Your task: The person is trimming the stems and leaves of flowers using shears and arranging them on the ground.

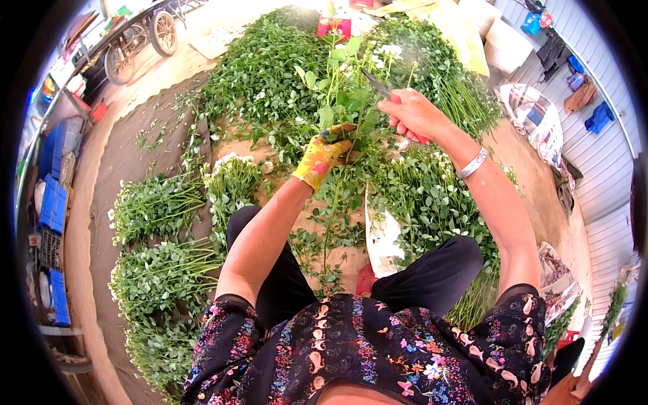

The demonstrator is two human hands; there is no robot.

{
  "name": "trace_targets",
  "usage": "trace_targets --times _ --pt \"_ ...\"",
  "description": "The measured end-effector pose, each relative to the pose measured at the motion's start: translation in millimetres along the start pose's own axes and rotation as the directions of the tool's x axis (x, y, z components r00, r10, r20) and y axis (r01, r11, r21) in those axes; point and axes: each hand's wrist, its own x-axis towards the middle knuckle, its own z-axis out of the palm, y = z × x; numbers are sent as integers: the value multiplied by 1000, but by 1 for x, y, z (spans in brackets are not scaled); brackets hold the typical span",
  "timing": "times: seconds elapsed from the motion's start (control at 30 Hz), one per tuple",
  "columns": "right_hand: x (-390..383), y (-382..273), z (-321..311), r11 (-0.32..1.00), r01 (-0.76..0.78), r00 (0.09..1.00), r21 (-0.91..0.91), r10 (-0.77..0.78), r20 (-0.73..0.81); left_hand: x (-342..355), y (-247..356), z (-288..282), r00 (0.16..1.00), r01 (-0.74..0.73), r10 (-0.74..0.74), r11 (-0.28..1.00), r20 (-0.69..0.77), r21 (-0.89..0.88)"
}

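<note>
My left hand (320, 158), in a yellow flowered glove, grips a tall leafy stem (331, 229) near the middle of the view; its upper part carries leaves and small white flowers (388, 51). My bare right hand (412, 118) is wrapped round red-handled scissors (374, 83), whose dark blades point up and left beside the upper leaves of that stem, above and to the right of my left hand. Large heaps of cut green stems (256, 74) lie ahead of me, more (445, 196) beside my right arm, and bundles with white heads (152, 209) at my left.
My knees flank a tan floor with scattered leaves. A dark mat (121, 263) lies left, with blue crates (55, 209) and a wheeled cart (162, 34) beyond. A red object (334, 28) stands at the back. Bags (533, 115) and a corrugated wall (607, 196) line the right.
</note>
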Motion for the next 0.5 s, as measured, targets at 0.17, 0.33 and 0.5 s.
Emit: trace_targets --times 0.17,0.33,0.5 --pt "-17 -15 -2 999 -29 999 -35 29 -14 1 -4 -6 999 -1 2 1000 -37 30" --pt "-11 3 3 998 6 1000 70 -6 -8 3 -4 1 996 -2 1 1000 -90 -6" --pt "-9 10 19 869 -98 985 486 14 174 3 -3 4 994 -11 7 999 -105 -31"
